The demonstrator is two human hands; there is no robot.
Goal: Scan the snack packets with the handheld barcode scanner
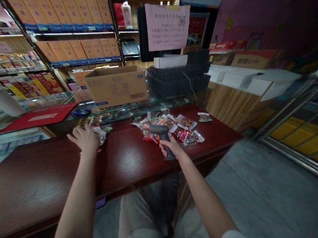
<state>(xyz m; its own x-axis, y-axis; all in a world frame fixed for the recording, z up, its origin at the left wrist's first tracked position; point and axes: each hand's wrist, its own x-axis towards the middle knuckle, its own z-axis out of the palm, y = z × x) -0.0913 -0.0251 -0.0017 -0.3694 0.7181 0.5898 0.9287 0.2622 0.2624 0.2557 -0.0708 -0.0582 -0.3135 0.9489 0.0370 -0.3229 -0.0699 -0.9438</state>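
Observation:
My right hand [173,147] is wrapped around the handle of a dark grey barcode scanner [160,129], whose head points left and whose cable hangs off the table's front edge. Just behind the scanner lies a heap of small snack packets [185,122] in red, white and clear wrappers. To the left, my left hand [85,139] hovers or rests over the table with its fingers spread, partly covering a smaller group of packets [101,132]. Whether its fingertips touch those packets I cannot tell.
The dark red table [126,158] meets a glass counter carrying a cardboard box [118,86], a black printer-like machine [179,77] and a red mat [40,116]. A white cup [3,100] stands far left. Metal railing [301,151] runs along the right.

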